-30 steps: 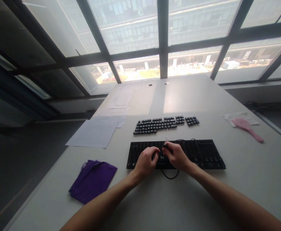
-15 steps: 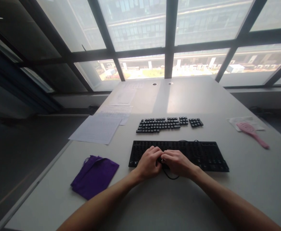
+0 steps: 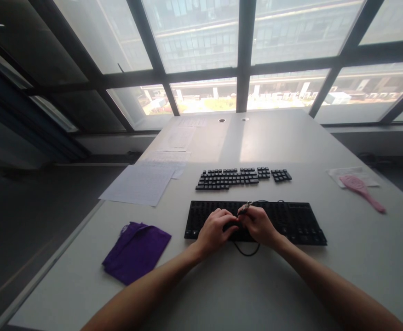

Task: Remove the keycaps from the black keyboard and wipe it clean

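Note:
A black keyboard (image 3: 300,225) lies in front of me, many of its keycaps off. My left hand (image 3: 216,228) is over its front middle, thumb and fingertips brought together; what they grip, if anything, is too dark to make out. Right beside it, my right hand (image 3: 257,225) pinches a small tool with a metal end (image 3: 246,207), which points up and away from me. The fingertips of both hands nearly meet above the keys. Behind the keyboard, the removed keycaps (image 3: 227,178) are laid out in keyboard order on the white table (image 3: 201,285).
A folded purple cloth bag (image 3: 135,253) lies to the left, with paper sheets (image 3: 139,184) beyond it. On the right a pink hairbrush (image 3: 360,189) rests partly on a clear plastic wrapper (image 3: 336,174). The keyboard's cable (image 3: 248,254) loops out at the front edge. Windows stand behind the table.
My right hand has turned and its grip shifted, so the tool's metal end now sticks up above the fingers. My left fingers have loosened slightly, the thumb reaching farther right.

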The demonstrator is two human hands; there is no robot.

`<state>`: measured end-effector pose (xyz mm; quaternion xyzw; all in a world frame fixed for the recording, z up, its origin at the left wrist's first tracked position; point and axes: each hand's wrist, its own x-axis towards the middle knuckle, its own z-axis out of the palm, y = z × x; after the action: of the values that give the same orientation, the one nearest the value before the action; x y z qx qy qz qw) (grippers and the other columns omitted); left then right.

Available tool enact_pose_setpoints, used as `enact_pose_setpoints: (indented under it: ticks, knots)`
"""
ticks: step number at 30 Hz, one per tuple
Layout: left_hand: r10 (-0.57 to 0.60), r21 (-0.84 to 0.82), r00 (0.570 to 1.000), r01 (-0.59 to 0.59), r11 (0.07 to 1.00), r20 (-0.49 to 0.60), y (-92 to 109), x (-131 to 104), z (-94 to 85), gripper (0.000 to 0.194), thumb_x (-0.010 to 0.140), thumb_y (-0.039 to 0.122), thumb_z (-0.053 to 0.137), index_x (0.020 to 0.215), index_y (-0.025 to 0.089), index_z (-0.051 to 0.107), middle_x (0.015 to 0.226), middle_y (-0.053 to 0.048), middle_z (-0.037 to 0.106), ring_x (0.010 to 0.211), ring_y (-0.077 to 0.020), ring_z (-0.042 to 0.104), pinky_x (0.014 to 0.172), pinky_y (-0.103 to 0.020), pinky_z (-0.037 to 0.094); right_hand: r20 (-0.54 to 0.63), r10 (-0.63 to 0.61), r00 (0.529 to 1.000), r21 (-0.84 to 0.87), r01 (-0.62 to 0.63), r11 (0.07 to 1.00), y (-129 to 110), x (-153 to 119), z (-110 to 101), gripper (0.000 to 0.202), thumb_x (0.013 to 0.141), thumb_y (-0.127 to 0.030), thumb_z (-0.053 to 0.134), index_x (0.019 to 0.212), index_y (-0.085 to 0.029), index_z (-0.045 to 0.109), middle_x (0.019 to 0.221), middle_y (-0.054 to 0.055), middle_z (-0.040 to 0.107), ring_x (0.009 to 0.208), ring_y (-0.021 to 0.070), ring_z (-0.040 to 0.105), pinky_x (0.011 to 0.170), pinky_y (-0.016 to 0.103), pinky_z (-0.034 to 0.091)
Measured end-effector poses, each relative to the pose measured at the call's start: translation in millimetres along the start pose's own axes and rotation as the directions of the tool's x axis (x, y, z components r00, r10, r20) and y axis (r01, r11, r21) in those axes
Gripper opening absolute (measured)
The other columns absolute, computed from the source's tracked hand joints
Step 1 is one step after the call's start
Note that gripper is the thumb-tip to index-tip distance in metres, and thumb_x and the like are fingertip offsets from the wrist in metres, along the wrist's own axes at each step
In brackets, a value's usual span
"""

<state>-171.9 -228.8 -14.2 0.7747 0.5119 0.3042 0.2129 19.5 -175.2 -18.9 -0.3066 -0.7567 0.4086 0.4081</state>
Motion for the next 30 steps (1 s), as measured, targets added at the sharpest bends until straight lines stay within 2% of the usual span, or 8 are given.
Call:
enact_pose_setpoints:
  ticks: [5, 8, 12, 16, 20, 26, 30]
  knots:
    - [-0.046, -0.047, 0.998, 0.044, 0.998, -0.047, 2.4, -1.6, -1.1, 0.031, 0.082, 0.019, 0.075, 0.109, 0.023, 0.061, 0.097, -0.002, 0.068, 0.092, -0.0205, 0.060, 0.089, -0.038, 0.047, -0.028, 0.044, 0.999, -0.038, -0.045, 0.998, -4.6, -0.9, 2.9, 0.017, 0.093, -0.022, 0.057, 0.077, -0.018, 0.058, 0.067, 0.001, 0.062, 0.059, 0.0140, 0.056, 0.058, 0.025, 0.042]
    - [-0.039, -0.051, 0.997, 0.036, 0.998, -0.065, 3.3, -3.5, -2.0, 0.038, 0.080, 0.017, 0.076, 0.113, 0.023, 0.057, 0.095, -0.002, 0.065, 0.092, -0.0202, 0.059, 0.086, -0.036, 0.049, 0.007, 0.102, 0.995, -0.007, -0.102, 0.995, -6.0, -1.2, 3.5, 0.016, 0.095, -0.025, 0.055, 0.081, -0.018, 0.057, 0.067, 0.000, 0.063, 0.057, 0.0137, 0.056, 0.056, 0.025, 0.042]
    - [0.043, 0.032, 0.998, -0.041, 0.999, -0.045, 3.5, -5.2, -0.8, 0.031, 0.083, 0.019, 0.074, 0.108, 0.023, 0.056, 0.099, -0.003, 0.064, 0.094, -0.0209, 0.057, 0.086, -0.036, 0.049, 0.094, 0.168, 0.981, 0.075, -0.175, 0.982, -4.3, -0.1, 1.7, 0.015, 0.097, -0.026, 0.051, 0.085, -0.019, 0.055, 0.066, 0.000, 0.063, 0.055, 0.0134, 0.056, 0.053, 0.024, 0.042]
    - [0.124, 0.162, 0.992, -0.126, 0.979, 0.019, 4.2, -4.4, 1.1, 0.020, 0.091, 0.020, 0.065, 0.110, 0.023, 0.060, 0.103, -0.005, 0.064, 0.098, -0.0222, 0.054, 0.090, -0.038, 0.048, 0.065, 0.188, 0.980, 0.080, -0.193, 0.978, -2.0, 1.4, 0.6, 0.016, 0.096, -0.027, 0.052, 0.083, -0.019, 0.053, 0.061, -0.003, 0.057, 0.053, 0.0124, 0.051, 0.050, 0.023, 0.039]
    - [0.150, 0.212, 0.989, -0.144, 0.967, -0.013, 2.1, -3.3, 1.7, 0.022, 0.091, 0.017, 0.063, 0.113, 0.023, 0.061, 0.113, -0.007, 0.060, 0.104, -0.0231, 0.053, 0.094, -0.039, 0.049, 0.038, 0.185, 0.982, 0.080, -0.187, 0.979, -0.9, 1.5, 2.2, 0.015, 0.096, -0.028, 0.053, 0.083, -0.019, 0.054, 0.061, -0.003, 0.057, 0.052, 0.0120, 0.050, 0.050, 0.023, 0.039]
    - [0.182, 0.141, 0.978, -0.167, 0.976, -0.101, 2.3, -5.9, 0.8, 0.014, 0.092, 0.020, 0.064, 0.106, 0.021, 0.064, 0.109, -0.008, 0.058, 0.104, -0.0225, 0.054, 0.092, -0.038, 0.051, 0.030, 0.203, 0.979, 0.140, -0.205, 0.969, 1.1, 1.8, 4.4, 0.014, 0.097, -0.031, 0.052, 0.089, -0.020, 0.054, 0.066, -0.001, 0.066, 0.049, 0.0115, 0.053, 0.048, 0.022, 0.040]
    - [0.112, 0.003, 0.971, -0.114, 0.993, -0.209, 6.5, 3.4, -11.5, 0.007, 0.093, 0.024, 0.063, 0.099, 0.021, 0.064, 0.101, -0.006, 0.063, 0.095, -0.0192, 0.059, 0.087, -0.034, 0.052, -0.034, 0.247, 0.968, 0.196, -0.235, 0.952, 1.9, 4.1, 5.6, 0.017, 0.097, -0.037, 0.052, 0.096, -0.020, 0.053, 0.070, 0.002, 0.070, 0.046, 0.0115, 0.052, 0.045, 0.022, 0.041]
